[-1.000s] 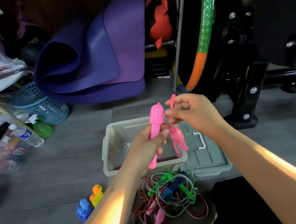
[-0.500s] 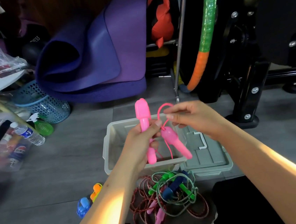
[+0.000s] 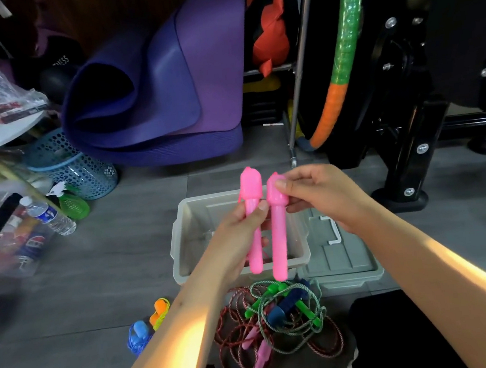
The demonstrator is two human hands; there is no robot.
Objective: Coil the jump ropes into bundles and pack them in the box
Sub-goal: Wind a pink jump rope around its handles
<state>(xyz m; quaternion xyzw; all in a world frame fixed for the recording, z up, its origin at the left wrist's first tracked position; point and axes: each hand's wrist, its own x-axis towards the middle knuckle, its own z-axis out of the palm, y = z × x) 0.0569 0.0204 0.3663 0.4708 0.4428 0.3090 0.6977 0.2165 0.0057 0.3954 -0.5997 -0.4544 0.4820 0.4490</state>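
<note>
Two pink jump-rope handles stand upright side by side above the grey box (image 3: pixel 182 250). My left hand (image 3: pixel 235 238) grips the left pink handle (image 3: pixel 252 212) round its shaft. My right hand (image 3: pixel 317 194) pinches the head of the right pink handle (image 3: pixel 278 234). The pink cord is mostly hidden behind my left hand. A tangle of ropes (image 3: pixel 283 317) with green, blue and pink handles lies on the floor just in front of the box. Two small coiled bundles, one blue (image 3: pixel 137 335) and one orange-yellow (image 3: pixel 159 311), lie to the left of the tangle.
The box's grey lid (image 3: pixel 342 257) lies flat to its right. Purple mats (image 3: pixel 160 96), a blue mesh basket (image 3: pixel 72 168), a water bottle (image 3: pixel 48 216) and a green spray bottle (image 3: pixel 73 203) are at the left and back. A black machine frame (image 3: pixel 406 151) stands at the right.
The right handle hung tilted from its cord before; my right hand has brought it upright beside the left handle. Both handles now stand parallel and the cord loop is no longer in sight.
</note>
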